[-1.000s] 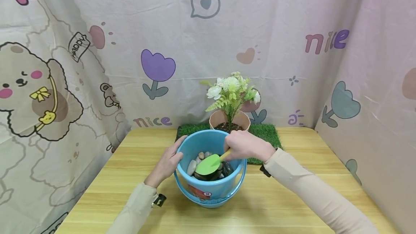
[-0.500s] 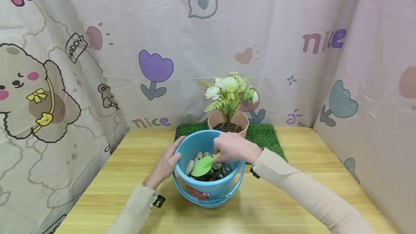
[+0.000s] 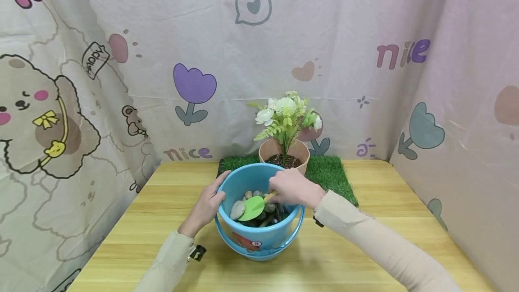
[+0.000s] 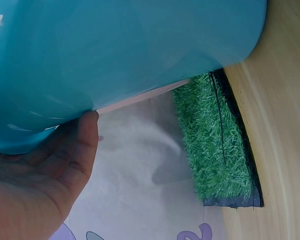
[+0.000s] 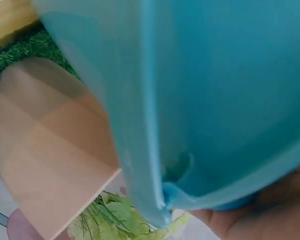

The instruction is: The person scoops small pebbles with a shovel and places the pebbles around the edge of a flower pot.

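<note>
A light-blue bucket [image 3: 259, 233] stands on the table with several smooth stones inside, some pale, some dark. My left hand [image 3: 205, 204] grips its left rim; the left wrist view shows the fingers [image 4: 86, 132] against the bucket wall [image 4: 139, 45]. Over the bucket's right side, my right hand [image 3: 294, 187] holds a small shovel by its wooden handle. The shovel's green blade [image 3: 253, 208] is down among the stones, beside a large pale stone [image 3: 237, 210]. In the right wrist view the bucket [image 5: 155, 100] hides the shovel and most of the right hand [image 5: 270, 215].
Behind the bucket, a pinkish pot [image 3: 301, 148] bears white flowers [image 3: 284, 109] and dark soil. Under the pot lies a green turf mat [image 3: 334, 175]. Patterned cloth [image 3: 227, 48] hangs at the back and sides of the wooden table [image 3: 344, 247]. The bucket's handle [image 3: 298, 233] hangs down in front.
My right hand and the shovel have moved a little left, and the blade now sits by the left stones. The large pale stone has shifted and shows more. My left hand stays on the rim.
</note>
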The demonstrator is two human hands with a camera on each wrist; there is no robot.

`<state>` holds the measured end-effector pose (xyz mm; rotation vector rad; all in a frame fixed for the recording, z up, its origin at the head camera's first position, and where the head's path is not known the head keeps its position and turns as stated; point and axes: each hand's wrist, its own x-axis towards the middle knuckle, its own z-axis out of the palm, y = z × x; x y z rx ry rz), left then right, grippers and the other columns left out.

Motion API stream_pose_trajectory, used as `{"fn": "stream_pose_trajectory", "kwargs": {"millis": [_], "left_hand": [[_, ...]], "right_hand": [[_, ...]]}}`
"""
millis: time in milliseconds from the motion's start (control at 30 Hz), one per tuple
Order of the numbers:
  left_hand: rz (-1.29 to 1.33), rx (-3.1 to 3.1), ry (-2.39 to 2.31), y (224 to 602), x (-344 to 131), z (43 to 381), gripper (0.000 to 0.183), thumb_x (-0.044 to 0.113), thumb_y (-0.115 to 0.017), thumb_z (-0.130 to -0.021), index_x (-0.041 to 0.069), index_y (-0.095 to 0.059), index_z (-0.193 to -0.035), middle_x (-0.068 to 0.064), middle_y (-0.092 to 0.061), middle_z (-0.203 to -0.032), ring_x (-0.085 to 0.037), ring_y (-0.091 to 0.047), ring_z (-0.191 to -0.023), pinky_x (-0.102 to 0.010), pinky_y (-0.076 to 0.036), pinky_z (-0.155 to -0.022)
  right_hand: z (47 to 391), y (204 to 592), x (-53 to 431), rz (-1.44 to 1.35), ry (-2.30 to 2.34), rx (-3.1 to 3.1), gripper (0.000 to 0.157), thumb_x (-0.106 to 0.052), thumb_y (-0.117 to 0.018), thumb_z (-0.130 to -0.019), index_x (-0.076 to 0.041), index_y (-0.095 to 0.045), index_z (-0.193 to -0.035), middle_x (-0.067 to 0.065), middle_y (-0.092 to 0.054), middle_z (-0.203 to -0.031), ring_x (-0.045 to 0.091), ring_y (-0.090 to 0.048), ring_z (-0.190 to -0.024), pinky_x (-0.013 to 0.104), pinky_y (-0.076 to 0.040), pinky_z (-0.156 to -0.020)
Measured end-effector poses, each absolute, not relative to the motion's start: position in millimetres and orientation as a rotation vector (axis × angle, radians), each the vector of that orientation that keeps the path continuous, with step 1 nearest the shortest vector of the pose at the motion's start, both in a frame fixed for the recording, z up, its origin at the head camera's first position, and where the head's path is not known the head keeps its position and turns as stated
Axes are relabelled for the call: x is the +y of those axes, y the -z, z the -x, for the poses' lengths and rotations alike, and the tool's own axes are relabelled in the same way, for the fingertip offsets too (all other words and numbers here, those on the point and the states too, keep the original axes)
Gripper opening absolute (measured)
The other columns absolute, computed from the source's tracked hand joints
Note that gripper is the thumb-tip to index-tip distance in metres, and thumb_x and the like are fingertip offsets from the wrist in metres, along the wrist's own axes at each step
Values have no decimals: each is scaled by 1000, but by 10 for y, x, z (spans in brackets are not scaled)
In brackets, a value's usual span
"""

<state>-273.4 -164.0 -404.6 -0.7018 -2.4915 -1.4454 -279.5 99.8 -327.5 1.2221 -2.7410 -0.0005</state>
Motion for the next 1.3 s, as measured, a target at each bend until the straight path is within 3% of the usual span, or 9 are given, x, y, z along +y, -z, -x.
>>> {"fn": "stream_pose_trajectory", "kwargs": {"millis": [100, 333, 533, 833, 1300], "left_hand": [[715, -2486, 1453, 4048, -1632, 2746, 64, 4, -37, -88, 7, -32, -152, -23, -48, -145, -43, -54, -125, -52, -53, -92], [681, -2509, 1466, 4054, -1610, 2722, 65, 5, -37, -88, 9, -33, -153, -20, -49, -146, -40, -55, -126, -55, -51, -94], [720, -2472, 1468, 4078, -1585, 2724, 65, 4, -38, -88, 9, -33, -153, -20, -48, -146, -39, -55, -125, -53, -51, -94], [746, -2457, 1429, 4083, -1609, 2760, 63, 3, -37, -90, 9, -33, -153, -18, -46, -149, -35, -57, -122, -36, -54, -83], [720, -2455, 1444, 4076, -1653, 2737, 62, 3, -37, -90, 7, -33, -153, -20, -45, -149, -38, -57, -122, -38, -56, -82]], "right_hand": [[2776, 3323, 1033, -1216, 39, -2679, 32, -35, -71, -87, -22, -59, -60, -10, -42, -53, 7, -34, -51, 24, -29, -48], [2709, 3426, 1111, -1171, -8, -2580, 43, -41, -70, -86, -24, -48, -53, -11, -37, -53, 6, -31, -49, 23, -26, -47], [2659, 3413, 1175, -1094, -44, -2576, 35, -39, -71, -86, -25, -56, -57, -11, -43, -53, 6, -37, -50, 24, -31, -47], [2685, 3308, 1322, -948, -224, -2668, 16, -39, -69, -88, -27, -74, -78, -14, -51, -58, 8, -41, -58, 25, -32, -49], [2706, 3398, 1283, -914, -218, -2640, 14, -40, -71, -86, -27, -76, -85, -14, -62, -70, 8, -41, -65, 24, -32, -51]]}}
